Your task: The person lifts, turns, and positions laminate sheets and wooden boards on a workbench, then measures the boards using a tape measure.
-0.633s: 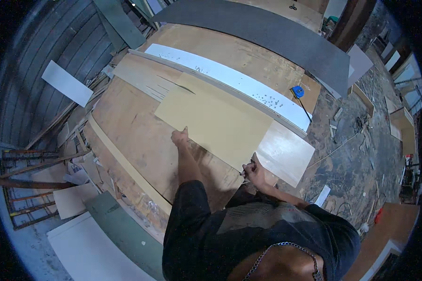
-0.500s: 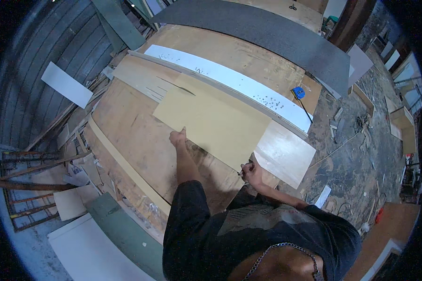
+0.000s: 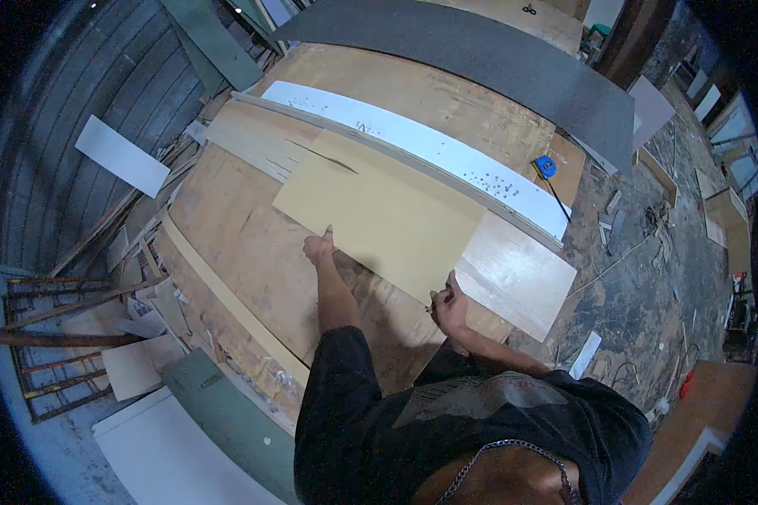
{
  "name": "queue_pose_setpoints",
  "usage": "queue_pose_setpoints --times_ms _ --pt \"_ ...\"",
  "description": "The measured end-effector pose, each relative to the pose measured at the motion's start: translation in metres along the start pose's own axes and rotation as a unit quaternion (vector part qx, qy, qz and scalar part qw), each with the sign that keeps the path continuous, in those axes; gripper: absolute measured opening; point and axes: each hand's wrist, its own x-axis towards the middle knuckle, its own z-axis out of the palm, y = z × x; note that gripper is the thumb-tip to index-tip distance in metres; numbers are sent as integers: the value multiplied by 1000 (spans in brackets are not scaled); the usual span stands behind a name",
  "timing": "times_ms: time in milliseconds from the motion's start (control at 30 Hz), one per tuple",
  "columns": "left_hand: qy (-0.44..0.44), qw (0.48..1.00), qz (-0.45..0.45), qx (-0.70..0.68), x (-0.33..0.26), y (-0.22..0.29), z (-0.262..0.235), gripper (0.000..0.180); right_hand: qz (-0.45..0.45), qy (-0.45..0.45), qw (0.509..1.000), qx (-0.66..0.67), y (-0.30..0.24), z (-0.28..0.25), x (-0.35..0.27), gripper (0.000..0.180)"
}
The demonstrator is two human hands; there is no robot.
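Note:
A pale yellow sheet (image 3: pixel 387 210) lies at a slant over a pale wooden board (image 3: pixel 518 273) on the plywood worktop (image 3: pixel 227 210). My left hand (image 3: pixel 318 246) grips the sheet's near edge, thumb on top and the other fingers mostly hidden. At the sheet's near right corner, my right hand (image 3: pixel 451 310) is closed, its fingers curled together. Something small and dark seems to show at those fingertips, too small to name. A dark slit-like mark runs near the sheet's far left edge.
Beyond the sheet stands a long white panel (image 3: pixel 429 151) with dark specks. A blue tape measure (image 3: pixel 545 167) sits past its right end. Farther back is a dark grey sheet (image 3: pixel 480 63). A narrow yellow strip (image 3: pixel 236 303) lies left; scraps litter the floor (image 3: pixel 623 295).
The yellow sheet has slid slightly left over the pale board, exposing a little more of it at the right. Both hands stay at the near edge. The whole view has shifted slightly.

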Motion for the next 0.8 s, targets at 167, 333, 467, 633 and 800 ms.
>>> queue_pose_setpoints --times_ms 167,333,467,633,800 --pt "4 1000 23 20 -9 6 0 66 -2 5 1000 -30 5 1 7 73" --pt "-6 998 59 31 -1 -17 14 67 72 10 997 33 -3 12 7 68" --pt "-28 999 38 5 -32 -11 17 67 9 23 1000 -17 10 13 14 69" --pt "-68 995 -7 -70 -59 -8 4 77 8 18 999 27 -3 33 20 66" --pt "-2 997 73 13 -57 -13 9 63 -21 -6 999 -40 -15 36 14 61"
